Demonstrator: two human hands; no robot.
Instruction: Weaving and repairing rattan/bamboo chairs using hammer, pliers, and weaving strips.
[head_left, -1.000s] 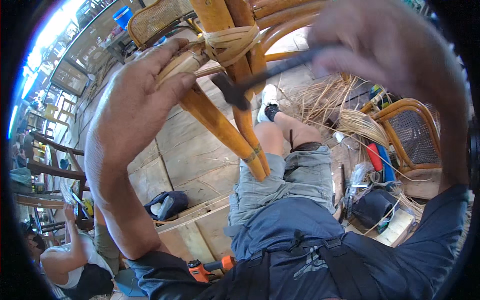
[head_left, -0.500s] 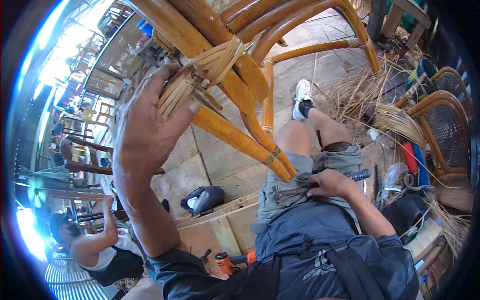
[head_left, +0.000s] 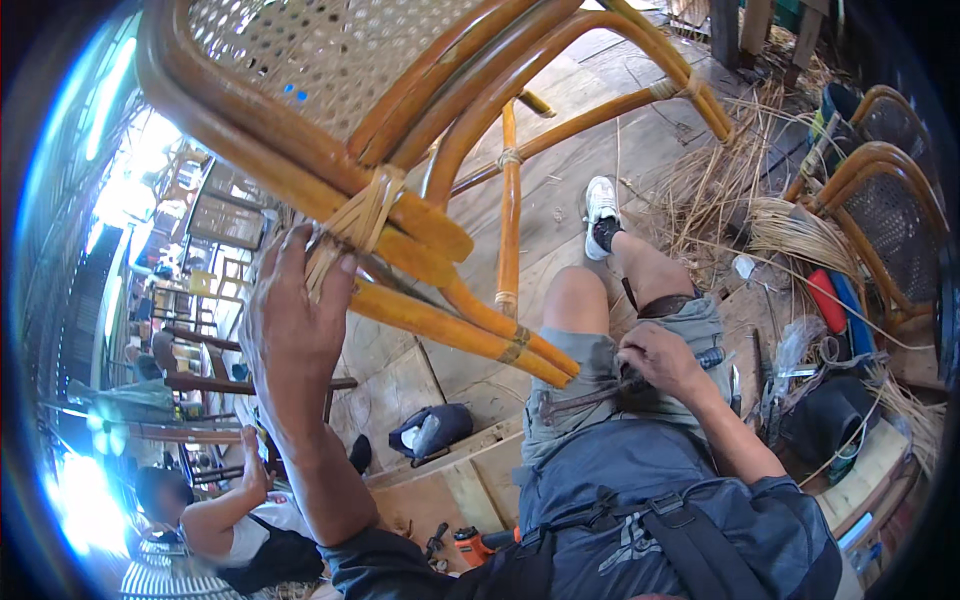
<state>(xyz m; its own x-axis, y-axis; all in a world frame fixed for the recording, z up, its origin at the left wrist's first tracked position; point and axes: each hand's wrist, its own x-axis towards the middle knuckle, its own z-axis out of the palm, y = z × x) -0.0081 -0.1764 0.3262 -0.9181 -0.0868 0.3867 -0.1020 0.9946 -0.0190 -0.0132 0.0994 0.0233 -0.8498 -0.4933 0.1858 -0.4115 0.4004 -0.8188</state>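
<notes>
Rattan chair (head_left: 440,100) slanted before the person, left hand (head_left: 298,310) pinching strips (head_left: 368,212) at a joint, right hand (head_left: 660,362) holding a hammer (head_left: 575,404): apparently a binding step, the next move seemingly calling for steady tension.

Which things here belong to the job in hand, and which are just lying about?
In the job:
rattan chair
pale strips at its joint, in the left hand
hammer, in the right hand

Seemingly just lying about:
orange tool
dark cloth item
loose strips, perhaps spare material
</notes>
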